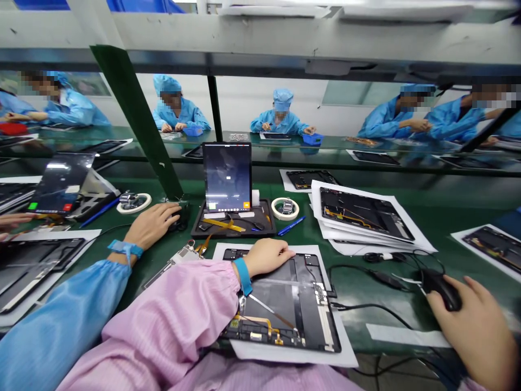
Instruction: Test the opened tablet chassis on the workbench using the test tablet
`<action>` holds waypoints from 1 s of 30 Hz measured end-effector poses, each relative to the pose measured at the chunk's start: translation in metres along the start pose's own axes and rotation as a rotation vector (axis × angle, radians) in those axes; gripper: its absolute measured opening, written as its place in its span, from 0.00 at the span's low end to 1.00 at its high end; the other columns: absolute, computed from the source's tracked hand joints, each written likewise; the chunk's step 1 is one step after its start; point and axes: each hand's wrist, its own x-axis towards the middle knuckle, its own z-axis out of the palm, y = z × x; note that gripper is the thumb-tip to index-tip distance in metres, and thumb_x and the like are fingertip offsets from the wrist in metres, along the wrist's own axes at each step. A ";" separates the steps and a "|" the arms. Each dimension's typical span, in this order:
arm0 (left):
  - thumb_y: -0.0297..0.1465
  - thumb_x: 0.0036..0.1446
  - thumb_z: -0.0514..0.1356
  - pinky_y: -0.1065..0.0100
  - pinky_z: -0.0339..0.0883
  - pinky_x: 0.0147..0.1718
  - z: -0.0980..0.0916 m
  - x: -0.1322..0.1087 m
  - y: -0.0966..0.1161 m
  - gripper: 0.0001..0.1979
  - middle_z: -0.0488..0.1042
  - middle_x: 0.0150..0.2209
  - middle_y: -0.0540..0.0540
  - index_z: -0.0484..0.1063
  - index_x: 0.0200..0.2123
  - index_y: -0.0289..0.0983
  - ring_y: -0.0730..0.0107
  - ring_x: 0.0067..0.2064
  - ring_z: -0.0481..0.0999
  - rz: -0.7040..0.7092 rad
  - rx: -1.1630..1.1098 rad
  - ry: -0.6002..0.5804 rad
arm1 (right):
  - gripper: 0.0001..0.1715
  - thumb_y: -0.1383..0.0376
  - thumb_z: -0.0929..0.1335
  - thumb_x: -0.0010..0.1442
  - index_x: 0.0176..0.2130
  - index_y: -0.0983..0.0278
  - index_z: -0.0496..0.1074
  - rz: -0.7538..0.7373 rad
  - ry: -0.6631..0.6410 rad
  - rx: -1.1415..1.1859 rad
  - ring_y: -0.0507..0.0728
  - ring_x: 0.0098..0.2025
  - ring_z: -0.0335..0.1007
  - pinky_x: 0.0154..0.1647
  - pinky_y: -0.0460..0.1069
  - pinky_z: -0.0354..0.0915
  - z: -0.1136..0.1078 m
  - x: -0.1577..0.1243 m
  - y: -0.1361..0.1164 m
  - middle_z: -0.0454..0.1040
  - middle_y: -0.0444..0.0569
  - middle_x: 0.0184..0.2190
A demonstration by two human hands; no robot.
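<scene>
My left hand point(266, 255), in a pink sleeve with a blue wrist band, rests on the top of an opened tablet chassis point(299, 317) that lies on a white sheet point(350, 353). Its fingers are curled under, and what is inside them is hidden. My right hand point(482, 328) at the lower right grips a black wired mouse point(442, 288); its cable point(382, 277) runs left toward the chassis. An upright tablet with a lit screen point(227, 176) stands in a black tray point(199, 225) just beyond my left hand.
A co-worker's hand point(152, 225) in a blue sleeve lies on another mouse left of the tray. A stack of opened tablets on paper point(362, 214), tape rolls point(285, 208) point(133, 202) and a blue pen point(291, 226) lie about. Several people in blue work across the bench.
</scene>
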 end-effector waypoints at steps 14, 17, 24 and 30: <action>0.45 0.63 0.44 0.68 0.56 0.33 0.012 0.002 -0.003 0.21 0.75 0.30 0.48 0.65 0.27 0.39 0.64 0.35 0.73 -0.030 -0.062 -0.111 | 0.14 0.67 0.64 0.61 0.47 0.60 0.69 -0.606 -0.643 0.497 0.55 0.55 0.62 0.65 0.56 0.45 -0.098 0.008 -0.214 0.71 0.48 0.49; 0.45 0.63 0.44 0.67 0.56 0.34 0.013 0.000 -0.001 0.20 0.74 0.29 0.48 0.64 0.26 0.39 0.63 0.35 0.73 -0.034 -0.052 -0.136 | 0.10 0.67 0.65 0.59 0.43 0.62 0.70 -0.633 -0.763 0.462 0.54 0.48 0.67 0.63 0.56 0.45 -0.099 0.013 -0.220 0.73 0.47 0.41; 0.46 0.63 0.44 0.67 0.57 0.34 0.016 0.000 -0.004 0.21 0.75 0.30 0.49 0.64 0.27 0.40 0.63 0.35 0.74 -0.038 -0.060 -0.151 | 0.06 0.63 0.67 0.57 0.34 0.64 0.71 -0.904 -0.692 0.314 0.56 0.47 0.65 0.58 0.55 0.52 -0.077 0.022 -0.217 0.73 0.48 0.37; 0.44 0.64 0.43 0.67 0.58 0.34 0.010 -0.002 -0.002 0.21 0.74 0.30 0.48 0.65 0.27 0.39 0.63 0.34 0.73 -0.013 -0.030 -0.117 | 0.03 0.67 0.67 0.58 0.33 0.64 0.72 -0.942 -0.766 0.467 0.55 0.51 0.65 0.50 0.48 0.61 -0.081 0.031 -0.209 0.71 0.49 0.47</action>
